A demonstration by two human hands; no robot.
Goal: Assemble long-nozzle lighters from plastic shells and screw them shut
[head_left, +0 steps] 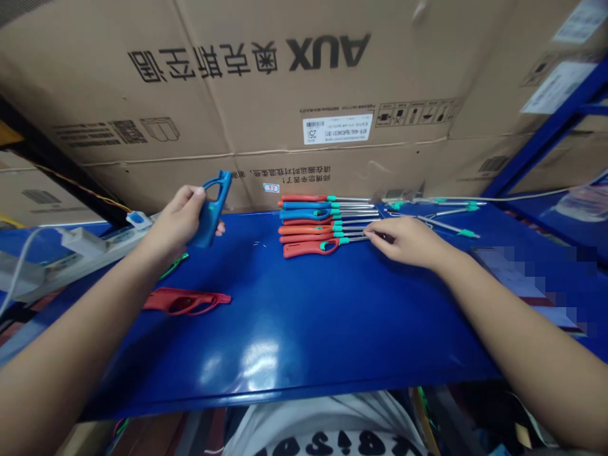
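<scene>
My left hand (179,218) is raised at the left, wrapped around a blue lighter handle (209,218) with a trigger loop and no metal tube on it. My right hand (409,242) is pinched at the tube end of the nearest red gas lighter (304,249), whose handle lies flat on the table. Behind that lighter is a neat row of several more red, orange and blue gas lighters (304,215), their metal tubes pointing right. A red lighter handle (183,302) without a tube lies at the left, partly behind my left forearm.
Loose metal tubes with green ends (449,227) lie beyond my right hand. A white power strip (109,253) with plugs runs along the left edge of the blue table (327,329). Large cardboard boxes (247,107) form a wall behind. A blue metal post (546,133) stands at the right.
</scene>
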